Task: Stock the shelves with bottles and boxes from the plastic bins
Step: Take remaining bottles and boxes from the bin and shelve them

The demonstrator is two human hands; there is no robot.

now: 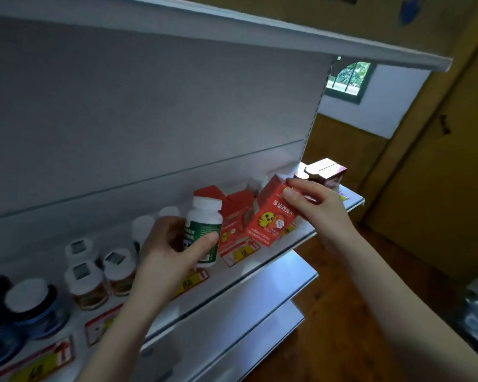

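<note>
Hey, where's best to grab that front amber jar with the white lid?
Grip the front amber jar round its white lid, coming from above at the open front of the shelf. It stands upright with other jars close beside and behind, so the lid is likely freest.

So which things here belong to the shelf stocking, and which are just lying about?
Job: left hand gripping the green-label bottle; right hand holding the red chick box; shelf; red boxes and white-lidded jars already on it.
Lying about: window; wooden door.
</note>
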